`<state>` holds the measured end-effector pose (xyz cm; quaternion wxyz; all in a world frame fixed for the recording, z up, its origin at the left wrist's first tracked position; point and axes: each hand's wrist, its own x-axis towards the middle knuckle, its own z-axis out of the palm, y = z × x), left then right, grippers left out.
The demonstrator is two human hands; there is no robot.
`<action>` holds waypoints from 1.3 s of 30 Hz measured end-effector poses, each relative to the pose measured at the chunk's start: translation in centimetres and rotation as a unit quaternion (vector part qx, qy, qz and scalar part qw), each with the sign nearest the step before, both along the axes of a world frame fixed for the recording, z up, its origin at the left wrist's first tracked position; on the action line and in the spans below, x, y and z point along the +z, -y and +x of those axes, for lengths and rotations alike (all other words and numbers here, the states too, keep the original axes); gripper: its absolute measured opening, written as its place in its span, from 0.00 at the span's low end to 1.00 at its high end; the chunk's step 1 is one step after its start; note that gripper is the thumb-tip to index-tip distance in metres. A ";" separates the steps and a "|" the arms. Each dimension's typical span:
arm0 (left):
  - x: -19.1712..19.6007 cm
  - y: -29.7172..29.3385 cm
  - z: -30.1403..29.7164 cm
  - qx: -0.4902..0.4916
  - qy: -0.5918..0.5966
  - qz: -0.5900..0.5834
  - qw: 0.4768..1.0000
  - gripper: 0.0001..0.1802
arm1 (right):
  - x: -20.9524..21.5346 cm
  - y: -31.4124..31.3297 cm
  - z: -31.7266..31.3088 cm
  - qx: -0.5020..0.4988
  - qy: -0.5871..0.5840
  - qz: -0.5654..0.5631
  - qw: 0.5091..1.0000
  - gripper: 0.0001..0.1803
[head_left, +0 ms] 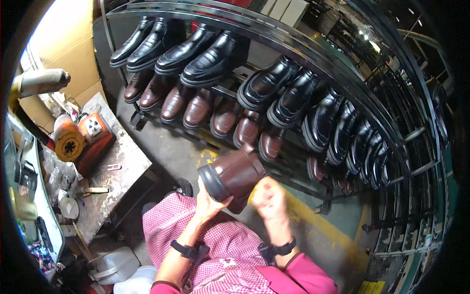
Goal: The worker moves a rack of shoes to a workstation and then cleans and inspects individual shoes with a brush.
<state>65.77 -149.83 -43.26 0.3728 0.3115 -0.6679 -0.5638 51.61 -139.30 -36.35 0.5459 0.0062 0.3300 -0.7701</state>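
A brown leather boot (239, 172) with a thick dark sole is held tilted in front of my lap. My left hand (209, 205) is closed around its sole end, the thumb over the sole's edge. Beside the boot's upper, close to it or touching it, is my right hand (270, 200). Its fingers are curled in and slightly blurred; what they hold, if anything, is hidden.
Ahead stands a metal rack (274, 36) with black boots (210, 59) above brown boots (198, 109). At left, a worn workbench (128, 169) bears an orange machine (90, 139) and a brush (94, 190). White plastic containers (115, 264) sit at lower left.
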 end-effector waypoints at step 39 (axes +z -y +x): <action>0.1 0.6 -0.9 -0.197 0.001 0.373 0.907 0.25 | -13.4 -6.2 -19.2 -0.410 -0.267 0.236 0.840 0.30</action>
